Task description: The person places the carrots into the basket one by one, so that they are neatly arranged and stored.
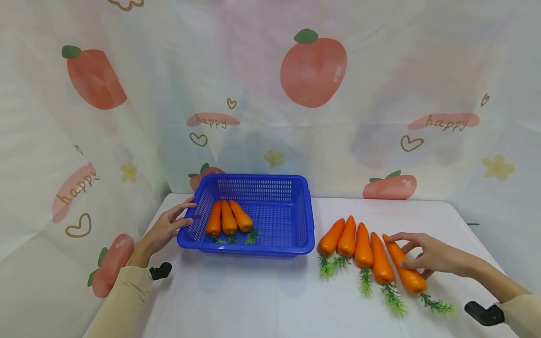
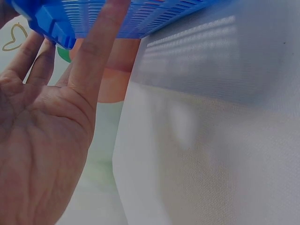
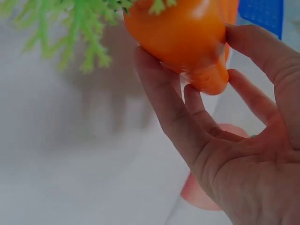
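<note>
My right hand (image 1: 439, 256) pinches the rightmost orange carrot (image 1: 413, 281), thumb on one side and fingers on the other. In the right wrist view the carrot (image 3: 176, 30) fills the space between the fingertips, its green top (image 3: 82, 28) to the left. My left hand (image 1: 162, 230) rests against the left side of a blue plastic basket (image 1: 245, 248), fingers mostly straight at its rim. The left wrist view shows the palm below the basket's slotted wall (image 2: 154, 18). Three carrots (image 1: 228, 219) lie side by side in the basket's left part, tops toward me.
Several more carrots (image 1: 362, 246) lie in a slanting row on the white table (image 1: 236, 300), between the basket and my right hand. A printed fabric backdrop (image 1: 262, 141) rises behind the table and along its left side.
</note>
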`<state>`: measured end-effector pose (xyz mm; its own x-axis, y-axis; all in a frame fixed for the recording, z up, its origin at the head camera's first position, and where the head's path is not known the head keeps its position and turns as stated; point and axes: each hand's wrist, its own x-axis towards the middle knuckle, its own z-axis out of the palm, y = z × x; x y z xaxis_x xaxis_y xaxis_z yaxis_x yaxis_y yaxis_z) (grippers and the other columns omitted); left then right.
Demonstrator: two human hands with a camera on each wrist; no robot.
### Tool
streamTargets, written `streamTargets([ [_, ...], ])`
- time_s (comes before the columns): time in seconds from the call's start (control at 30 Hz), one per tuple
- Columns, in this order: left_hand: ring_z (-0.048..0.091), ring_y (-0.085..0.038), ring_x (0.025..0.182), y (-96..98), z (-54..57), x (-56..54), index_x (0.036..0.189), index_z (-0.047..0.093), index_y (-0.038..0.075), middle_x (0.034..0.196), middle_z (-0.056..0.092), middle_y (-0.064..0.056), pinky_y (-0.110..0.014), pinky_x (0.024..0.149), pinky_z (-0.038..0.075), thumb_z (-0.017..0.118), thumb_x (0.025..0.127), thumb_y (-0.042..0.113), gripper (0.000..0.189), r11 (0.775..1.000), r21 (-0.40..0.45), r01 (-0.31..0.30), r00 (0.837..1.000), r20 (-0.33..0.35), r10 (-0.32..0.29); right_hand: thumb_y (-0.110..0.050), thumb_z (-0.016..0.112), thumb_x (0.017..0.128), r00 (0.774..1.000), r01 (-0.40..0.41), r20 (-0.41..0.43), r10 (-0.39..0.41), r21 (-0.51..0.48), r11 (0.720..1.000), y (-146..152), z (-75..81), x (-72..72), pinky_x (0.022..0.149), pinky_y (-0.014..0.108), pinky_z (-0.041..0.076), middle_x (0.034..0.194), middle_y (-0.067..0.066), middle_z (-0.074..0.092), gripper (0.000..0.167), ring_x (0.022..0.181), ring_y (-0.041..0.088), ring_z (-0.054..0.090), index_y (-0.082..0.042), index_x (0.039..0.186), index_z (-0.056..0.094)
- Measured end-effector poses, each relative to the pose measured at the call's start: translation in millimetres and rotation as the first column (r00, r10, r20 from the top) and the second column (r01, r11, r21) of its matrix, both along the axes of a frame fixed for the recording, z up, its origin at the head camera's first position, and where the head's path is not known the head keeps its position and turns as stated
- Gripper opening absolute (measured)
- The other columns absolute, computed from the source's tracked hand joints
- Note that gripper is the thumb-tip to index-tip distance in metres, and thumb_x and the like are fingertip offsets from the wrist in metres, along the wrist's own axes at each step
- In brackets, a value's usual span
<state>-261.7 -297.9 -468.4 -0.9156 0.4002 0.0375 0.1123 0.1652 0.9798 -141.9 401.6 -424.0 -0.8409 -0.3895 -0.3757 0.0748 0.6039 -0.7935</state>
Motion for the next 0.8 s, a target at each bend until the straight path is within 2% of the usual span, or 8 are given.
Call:
streamTargets([
  [0.1,0.015,-0.046,0.154,-0.3,0.1,0.3,0.153,0.043,0.006,0.173,0.012,0.0,-0.052,0.095,0.056,0.06,0.104,0.017,0.053,1.0,-0.004,-0.005,1.0,0.002,0.005,-0.013,0.071,0.097,0.999,0.002,-0.05,-0.002,0.005,1.0,0,11.7,-4.5,0.066,0.045,0.064,0.13,0.037,0.05,0.067,0.09,0.034,0.068,0.001,0.152,0.037],
  [0.2,0.016,-0.046,0.154,-0.3,1.0,0.7,0.153,0.043,0.006,0.173,0.011,0.0,-0.05,0.095,0.057,0.06,0.104,0.017,0.053,1.0,-0.002,-0.002,1.0,0.004,0.002,-0.015,0.072,0.097,0.99,0.01,-0.138,-0.007,0.019,1.0,-1,26.4,-8.7,0.067,0.042,0.064,0.133,0.04,0.049,0.068,0.093,0.031,0.07,-0.002,0.153,0.037],
  [0.33,0.015,-0.046,0.154,-0.1,1.3,0.9,0.153,0.043,0.006,0.173,0.011,0.0,-0.051,0.095,0.056,0.06,0.104,0.017,0.053,1.0,0.007,0.0,1.0,0.012,0.0,-0.015,0.073,0.096,0.962,0.041,-0.272,-0.033,0.022,0.999,0,48.5,-15.6,0.067,0.039,0.064,0.136,0.039,0.049,0.067,0.093,0.025,0.073,-0.007,0.154,0.039],
  [0.43,0.015,-0.046,0.154,-0.2,0.5,0.6,0.153,0.043,0.006,0.173,0.011,0.0,-0.052,0.096,0.056,0.06,0.104,0.017,0.053,1.0,0.01,-0.002,1.0,0.018,0.002,-0.012,0.072,0.097,0.935,0.056,-0.351,-0.05,0.008,0.998,1,64.5,-22.1,0.068,0.039,0.064,0.138,0.035,0.047,0.066,0.096,0.027,0.072,-0.01,0.154,0.039],
  [0.6,0.015,-0.047,0.154,-0.9,-0.5,-0.1,0.153,0.044,0.006,0.173,0.012,0.0,-0.051,0.095,0.057,0.06,0.104,0.016,0.053,1.0,0.017,-0.005,1.0,0.022,0.004,-0.01,0.07,0.098,0.901,0.07,-0.429,-0.065,-0.004,0.998,1,85.4,-31.2,0.071,0.039,0.064,0.141,0.027,0.044,0.065,0.101,0.025,0.071,-0.015,0.156,0.039],
  [0.8,0.016,-0.046,0.154,-1.1,-1.0,-1.1,0.153,0.044,0.007,0.173,0.012,0.001,-0.053,0.096,0.056,0.061,0.103,0.017,0.053,1.0,0.016,-0.003,1.0,0.021,0.003,-0.008,0.067,0.099,0.884,0.062,-0.462,-0.068,-0.03,0.998,-1,96.7,-37.1,0.071,0.041,0.064,0.138,0.022,0.044,0.061,0.099,0.012,0.071,-0.013,0.155,0.041],
])
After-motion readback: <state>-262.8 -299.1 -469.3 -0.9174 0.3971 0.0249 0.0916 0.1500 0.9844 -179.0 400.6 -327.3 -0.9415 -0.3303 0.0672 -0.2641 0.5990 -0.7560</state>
